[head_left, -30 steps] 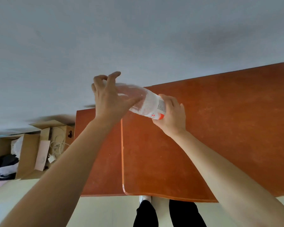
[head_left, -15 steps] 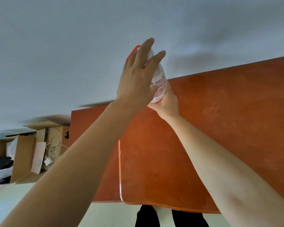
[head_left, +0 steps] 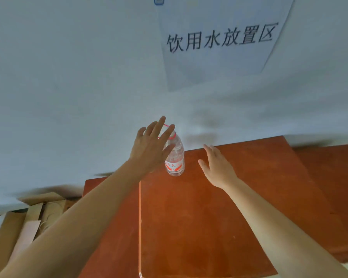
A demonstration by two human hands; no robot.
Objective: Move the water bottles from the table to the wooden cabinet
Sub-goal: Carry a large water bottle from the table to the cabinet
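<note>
- The wooden cabinet [head_left: 199,217] fills the near and middle ground; its orange-brown top is bare on the near side, and both forearms reach across it toward the far edge.
- The right hand [head_left: 217,167] hovers over the top just right of the water bottle [head_left: 176,157], fingers straight and slightly apart, holding nothing and clear of the bottle.
- The left hand [head_left: 151,149] is raised at the bottle's left, its fingers [head_left: 159,125] spread wide and gripping nothing. They overlap the neck and cap in this view, so I cannot tell whether they touch it.
- The bottle stands upright on the cabinet top, toward the far edge and close to the wall [head_left: 68,77]; this one looks placed.
- The step in hand seems to be the release. To do it well, draw both hands back and outward, the left one away from the neck first, since a tall, narrow bottle tips easily when nudged high up.
- Cardboard boxes [head_left: 18,223] lie low at the near left, beside the cabinet and out of the way.
- A second wooden surface [head_left: 333,187] adjoins on the right.
- A paper sign [head_left: 219,39] with printed Chinese characters hangs on the wall above; nothing blocks the way back.
</note>
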